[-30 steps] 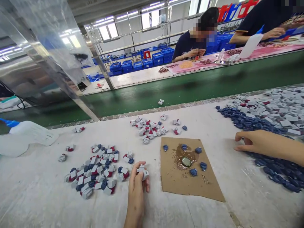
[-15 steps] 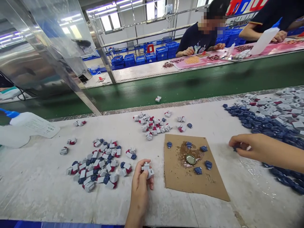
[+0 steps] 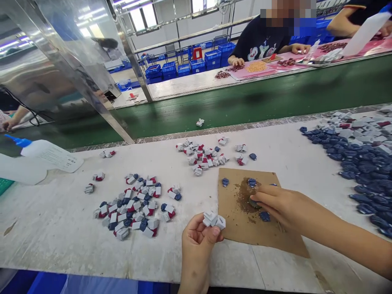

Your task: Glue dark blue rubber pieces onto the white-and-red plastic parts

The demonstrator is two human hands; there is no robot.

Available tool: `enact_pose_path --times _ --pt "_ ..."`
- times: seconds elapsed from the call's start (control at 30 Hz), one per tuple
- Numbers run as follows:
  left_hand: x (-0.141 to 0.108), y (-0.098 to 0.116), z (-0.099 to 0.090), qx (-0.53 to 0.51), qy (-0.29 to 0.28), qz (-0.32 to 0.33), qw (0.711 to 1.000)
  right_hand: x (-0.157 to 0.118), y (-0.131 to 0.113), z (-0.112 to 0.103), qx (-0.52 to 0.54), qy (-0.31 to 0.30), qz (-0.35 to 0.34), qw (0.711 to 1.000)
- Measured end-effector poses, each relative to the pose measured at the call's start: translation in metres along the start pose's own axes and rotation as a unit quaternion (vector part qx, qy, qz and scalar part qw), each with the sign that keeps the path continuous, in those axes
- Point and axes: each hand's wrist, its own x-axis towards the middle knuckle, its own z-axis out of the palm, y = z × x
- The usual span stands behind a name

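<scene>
My left hand (image 3: 200,241) pinches a light grey plastic part (image 3: 213,219) made of blocky sections, held up just left of the cardboard. My right hand (image 3: 277,204) is over the cardboard sheet (image 3: 232,228), its fingers pressed together at the metal bottle cap (image 3: 253,201) in the wet brown patch. Whatever lies between those fingertips is hidden. Around the cap sit small navy blue pieces, one above it (image 3: 252,182), one at the upper left (image 3: 225,182) and one below (image 3: 265,216). The hand covers part of the sheet's right side.
Left of my hands lies a heap of grey, red and navy assemblies (image 3: 131,208); a smaller grey-and-red heap (image 3: 203,155) is behind. Navy pieces (image 3: 352,163) and grey parts (image 3: 358,126) spread at right. White bottles (image 3: 52,155) lie at left. A person (image 3: 260,41) works beyond the green belt (image 3: 171,118).
My right hand has moved left from beside the navy pile onto the cardboard at the bottle cap. My left hand, with the grey part, has risen and turned beside the sheet. The view has shifted slightly.
</scene>
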Motion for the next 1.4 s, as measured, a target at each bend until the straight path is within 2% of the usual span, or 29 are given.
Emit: enact_pose_path --times 0.17,0.27,0.43,0.57,0.7,0.83,1.1,1.23,1.4 --pt "0.001 -0.004 0.001 0.001 -0.016 -0.023 1.0 0.004 0.004 0.003 0.007 -0.002 -0.003 1.0" --pt "0.0 -0.003 0.003 0.005 -0.041 -0.022 0.999 0.007 -0.003 -0.007 0.049 0.01 0.011 0.999" --pt "-0.007 0.001 0.008 0.027 -0.071 -0.003 0.997 0.011 -0.047 -0.041 0.222 0.025 0.074 0.972" --pt "-0.014 0.004 0.012 0.036 -0.092 -0.001 0.995 0.012 -0.077 -0.056 0.296 0.007 0.063 0.953" --pt "-0.016 0.005 0.012 0.052 -0.095 0.005 0.994 0.012 -0.082 -0.052 0.314 0.012 0.046 0.948" --pt "-0.016 0.005 0.009 0.088 -0.11 0.044 0.989 0.014 -0.08 -0.049 0.323 0.001 0.046 0.945" --pt "-0.015 0.004 0.005 0.166 -0.13 0.072 0.975 0.011 -0.084 -0.048 0.328 -0.066 0.032 0.942" --pt "-0.01 -0.002 0.001 0.185 -0.115 0.065 0.974 0.014 -0.078 -0.035 0.351 -0.06 0.052 0.933" --pt "0.003 0.006 -0.024 0.239 -0.142 0.062 0.959 0.035 -0.08 -0.008 0.382 -0.101 0.039 0.918"
